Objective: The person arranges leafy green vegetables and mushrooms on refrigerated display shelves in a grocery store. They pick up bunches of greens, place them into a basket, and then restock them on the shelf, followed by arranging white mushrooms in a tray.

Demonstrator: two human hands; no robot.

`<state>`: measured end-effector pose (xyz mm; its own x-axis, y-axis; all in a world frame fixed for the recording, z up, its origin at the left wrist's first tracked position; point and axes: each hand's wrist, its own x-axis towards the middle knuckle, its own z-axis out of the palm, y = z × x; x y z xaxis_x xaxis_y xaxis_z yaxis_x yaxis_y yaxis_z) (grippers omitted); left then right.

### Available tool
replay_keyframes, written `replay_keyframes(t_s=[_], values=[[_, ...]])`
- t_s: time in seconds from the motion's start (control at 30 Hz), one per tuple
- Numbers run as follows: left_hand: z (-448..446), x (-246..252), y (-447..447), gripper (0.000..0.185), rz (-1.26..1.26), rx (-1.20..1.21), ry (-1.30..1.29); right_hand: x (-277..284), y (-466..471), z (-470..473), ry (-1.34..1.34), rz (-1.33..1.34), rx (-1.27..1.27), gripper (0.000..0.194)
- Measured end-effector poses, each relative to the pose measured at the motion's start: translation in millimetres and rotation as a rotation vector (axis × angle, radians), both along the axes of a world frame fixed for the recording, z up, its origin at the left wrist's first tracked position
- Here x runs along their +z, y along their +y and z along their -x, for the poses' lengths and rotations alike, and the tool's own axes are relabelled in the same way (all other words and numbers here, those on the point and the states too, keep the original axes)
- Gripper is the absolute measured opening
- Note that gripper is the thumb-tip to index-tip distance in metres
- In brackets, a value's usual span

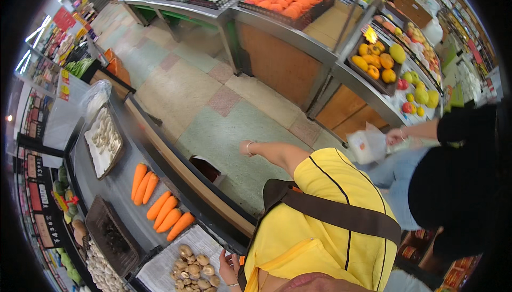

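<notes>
My left hand (229, 268) is at the near edge of the produce counter, beside brown mushrooms (194, 269) on white paper. Its fingers are apart, and I see nothing in them. My right arm reaches out over the aisle floor, a bracelet at the wrist. The right hand (245, 148) is small and blurred, its fingers hard to make out, and no object shows in it. Beyond the mushrooms, several carrots (163, 211) lie in two groups on the dark counter (128, 200). A dark plastic tray (114, 234) sits behind them. Farther along, a basket (105, 142) holds pale produce on white paper.
A person in black (452, 180) stands close at my right, holding a plastic bag (366, 144). Across the aisle, a metal-edged fruit stand (288, 40) carries crates of fruit. A dark box (207, 168) sits low by the counter. Whitish produce (105, 270) fills the shelf behind the tray.
</notes>
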<state>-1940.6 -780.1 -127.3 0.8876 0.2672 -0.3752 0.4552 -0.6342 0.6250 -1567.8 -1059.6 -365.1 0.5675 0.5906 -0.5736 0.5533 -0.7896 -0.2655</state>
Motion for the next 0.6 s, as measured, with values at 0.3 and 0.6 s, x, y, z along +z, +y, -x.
replay_keyframes(t_s=[0.3, 0.6], values=[[-151.2, -20.2, 43.7, 0.044, 0.081, 0.068, 0.055, 77.0, 161.0, -158.3, 0.258, -0.342, -0.417, 0.027], [-325.2, 51.9, 78.4, 0.04, 0.008, 0.022, -0.147, 154.9, 285.0, -282.7, -0.001, -0.531, -0.043, 0.026]])
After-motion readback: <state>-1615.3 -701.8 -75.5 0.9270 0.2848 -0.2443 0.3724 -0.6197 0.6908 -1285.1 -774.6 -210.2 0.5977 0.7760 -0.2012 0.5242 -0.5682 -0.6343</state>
